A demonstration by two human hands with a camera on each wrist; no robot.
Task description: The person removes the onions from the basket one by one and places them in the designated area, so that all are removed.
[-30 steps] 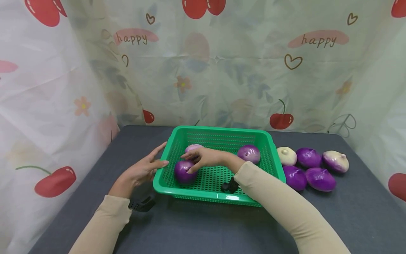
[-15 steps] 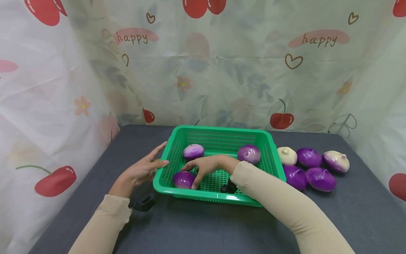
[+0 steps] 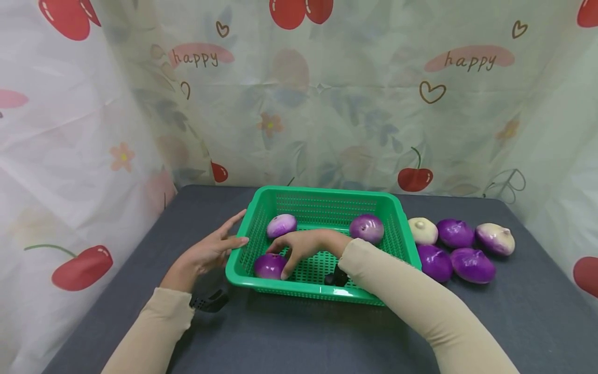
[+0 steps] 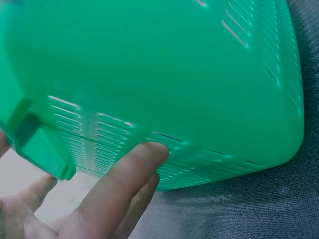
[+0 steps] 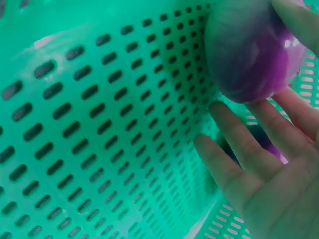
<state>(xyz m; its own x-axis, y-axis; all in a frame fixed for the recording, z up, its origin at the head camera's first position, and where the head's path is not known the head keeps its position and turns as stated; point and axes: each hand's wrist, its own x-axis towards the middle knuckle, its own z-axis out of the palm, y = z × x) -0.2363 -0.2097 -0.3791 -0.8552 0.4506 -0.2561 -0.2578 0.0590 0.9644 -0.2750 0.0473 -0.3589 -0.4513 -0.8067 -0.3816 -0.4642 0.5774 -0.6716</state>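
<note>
The right hand [image 3: 306,245] rests spread, fingers straight, its fingertips [image 5: 214,110] touching a glossy purple round onion [image 3: 269,265] in the near-left corner of the green perforated plastic basket [image 3: 397,218]. It grips nothing. The onion looks smooth, firm and likely to roll; cupping it from above should suit. The left hand [image 3: 207,252] presses flat, straight fingers against the basket's left outer wall.
</note>
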